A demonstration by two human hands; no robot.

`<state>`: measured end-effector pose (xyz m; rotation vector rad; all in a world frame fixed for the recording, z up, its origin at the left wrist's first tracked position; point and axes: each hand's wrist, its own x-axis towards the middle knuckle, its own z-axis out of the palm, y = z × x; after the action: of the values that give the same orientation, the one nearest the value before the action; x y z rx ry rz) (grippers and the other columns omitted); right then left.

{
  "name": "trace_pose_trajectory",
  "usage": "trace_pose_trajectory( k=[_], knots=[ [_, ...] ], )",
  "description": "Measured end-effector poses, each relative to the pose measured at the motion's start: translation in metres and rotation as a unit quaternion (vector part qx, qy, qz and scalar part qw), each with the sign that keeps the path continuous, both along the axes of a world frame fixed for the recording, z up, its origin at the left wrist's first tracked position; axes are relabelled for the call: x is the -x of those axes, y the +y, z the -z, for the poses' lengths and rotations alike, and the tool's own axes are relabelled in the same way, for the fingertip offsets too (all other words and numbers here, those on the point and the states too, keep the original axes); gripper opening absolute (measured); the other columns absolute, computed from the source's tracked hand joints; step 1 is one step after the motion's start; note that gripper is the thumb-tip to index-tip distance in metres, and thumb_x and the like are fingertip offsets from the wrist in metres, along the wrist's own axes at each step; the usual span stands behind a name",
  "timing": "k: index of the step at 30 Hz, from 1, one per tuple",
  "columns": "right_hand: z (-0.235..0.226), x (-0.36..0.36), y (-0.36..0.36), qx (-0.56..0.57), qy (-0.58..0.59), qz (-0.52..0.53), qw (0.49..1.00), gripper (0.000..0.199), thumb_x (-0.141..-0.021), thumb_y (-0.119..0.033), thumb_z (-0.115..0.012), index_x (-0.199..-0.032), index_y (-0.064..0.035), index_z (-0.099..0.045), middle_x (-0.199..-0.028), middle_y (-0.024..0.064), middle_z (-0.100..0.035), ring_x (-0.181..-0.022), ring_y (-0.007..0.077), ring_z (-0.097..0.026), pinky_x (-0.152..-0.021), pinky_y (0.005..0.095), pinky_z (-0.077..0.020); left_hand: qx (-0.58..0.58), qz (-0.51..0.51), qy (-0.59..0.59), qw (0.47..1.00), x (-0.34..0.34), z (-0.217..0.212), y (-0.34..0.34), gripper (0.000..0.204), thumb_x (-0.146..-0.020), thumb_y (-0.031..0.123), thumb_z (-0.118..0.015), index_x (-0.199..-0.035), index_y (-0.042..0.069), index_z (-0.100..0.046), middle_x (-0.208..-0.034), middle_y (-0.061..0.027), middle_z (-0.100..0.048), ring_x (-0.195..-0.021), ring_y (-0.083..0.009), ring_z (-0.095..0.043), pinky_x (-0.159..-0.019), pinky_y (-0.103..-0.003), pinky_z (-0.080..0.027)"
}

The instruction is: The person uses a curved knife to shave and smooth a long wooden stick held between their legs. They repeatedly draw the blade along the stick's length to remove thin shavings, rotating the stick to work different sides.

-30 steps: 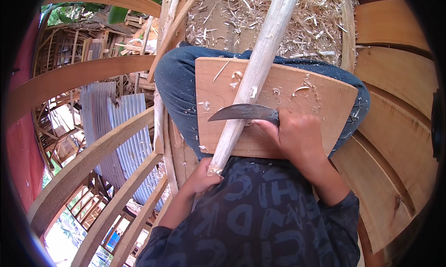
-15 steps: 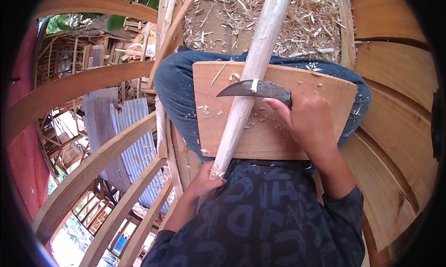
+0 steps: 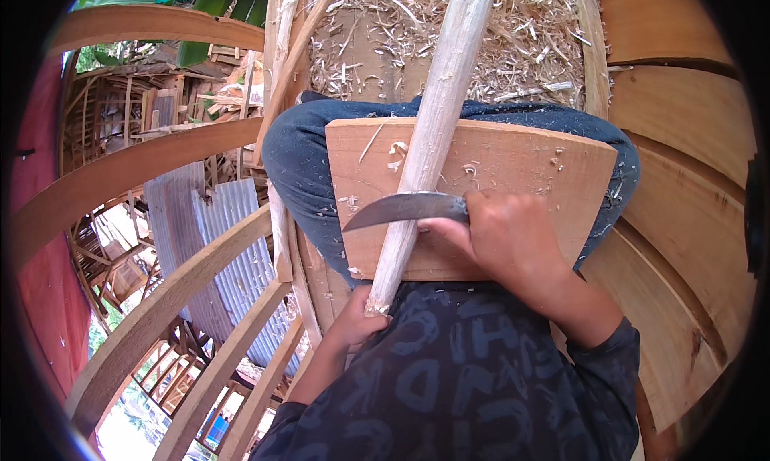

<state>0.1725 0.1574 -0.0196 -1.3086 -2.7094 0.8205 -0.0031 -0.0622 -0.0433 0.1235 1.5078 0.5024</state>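
A long, pale, peeled wooden pole [image 3: 437, 108] slants across a flat wooden board [image 3: 521, 168] that rests on my lap. My left hand [image 3: 358, 321] is closed round the pole's near end, close to my body. In my right hand [image 3: 513, 236] is a knife [image 3: 405, 208] with a broad, curved dark blade; its handle is hidden inside my fist. The blade lies crosswise over the lower part of the pole, its tip pointing left. Small curled shavings [image 3: 397, 152] lie on the board beside the pole.
Beyond my knees, wood shavings [image 3: 529, 52] cover the plank floor. Curved wooden slats [image 3: 682, 180] rise close on my right. To the left runs a railing of wooden bars [image 3: 160, 325], with corrugated metal sheets [image 3: 233, 244] and stacked timber below it.
My right hand has drawn the knife down along the pole toward my body. The shaving on the blade is gone from it. My left hand keeps its hold on the near end.
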Motion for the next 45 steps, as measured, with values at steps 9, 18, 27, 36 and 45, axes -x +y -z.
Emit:
trace_pose_trajectory(
  k=[9,18,27,36,45],
  knots=[
    [-0.004,-0.032,0.062,0.001,-0.018,0.278,0.96,0.059,-0.083,-0.047,-0.061,-0.057,0.0051,-0.056,-0.051,0.0223,-0.051,-0.05,0.0389,-0.055,-0.047,0.0434,-0.043,-0.024,-0.003,-0.028,0.999,0.003,0.005,-0.003,0.048,-0.063,0.01,-0.067,-0.107,-0.003,-0.054,-0.092,-0.0034,-0.056,-0.084,-0.0107,-0.051,-0.074,-0.027,-0.042],
    [-0.009,-0.009,0.025,0.032,0.018,0.131,0.991,0.058,-0.081,-0.05,-0.061,-0.06,0.0036,-0.06,-0.052,0.0212,-0.054,-0.05,0.0371,-0.057,-0.048,0.0428,-0.0446,-0.095,0.018,0.03,0.995,-0.005,0.0,0.004,0.037,-0.064,0.011,-0.065,-0.097,-0.004,-0.058,-0.082,-0.0019,-0.058,-0.076,-0.0096,-0.052,-0.069,-0.027,-0.042],
    [-0.009,-0.004,0.078,-0.013,-0.039,0.159,0.986,0.062,-0.084,-0.054,-0.055,-0.063,0.0041,-0.063,-0.057,0.023,-0.057,-0.055,0.0357,-0.06,-0.052,0.043,-0.0479,-0.107,0.038,0.075,0.991,-0.011,0.002,0.0,0.035,-0.065,0.006,-0.062,-0.098,-0.006,-0.058,-0.082,-0.0039,-0.06,-0.077,-0.0096,-0.053,-0.07,-0.027,-0.044],
    [-0.004,-0.012,0.075,-0.079,-0.041,0.113,0.99,0.063,-0.084,-0.054,-0.055,-0.06,0.0034,-0.06,-0.055,0.0211,-0.056,-0.054,0.0352,-0.059,-0.051,0.0423,-0.0474,-0.101,0.031,0.072,0.992,-0.012,0.004,-0.002,0.037,-0.064,0.006,-0.063,-0.099,-0.006,-0.058,-0.083,-0.0049,-0.061,-0.078,-0.01,-0.054,-0.071,-0.027,-0.044],
    [-0.002,-0.01,0.069,-0.079,-0.041,0.114,0.99,0.062,-0.084,-0.055,-0.055,-0.059,0.0019,-0.061,-0.054,0.0191,-0.056,-0.05,0.0338,-0.059,-0.047,0.0396,-0.0466,-0.127,0.064,0.103,0.984,-0.01,0.011,-0.007,0.037,-0.063,0.008,-0.063,-0.098,-0.005,-0.059,-0.083,-0.0051,-0.062,-0.077,-0.0105,-0.055,-0.071,-0.027,-0.045]
  ],
)
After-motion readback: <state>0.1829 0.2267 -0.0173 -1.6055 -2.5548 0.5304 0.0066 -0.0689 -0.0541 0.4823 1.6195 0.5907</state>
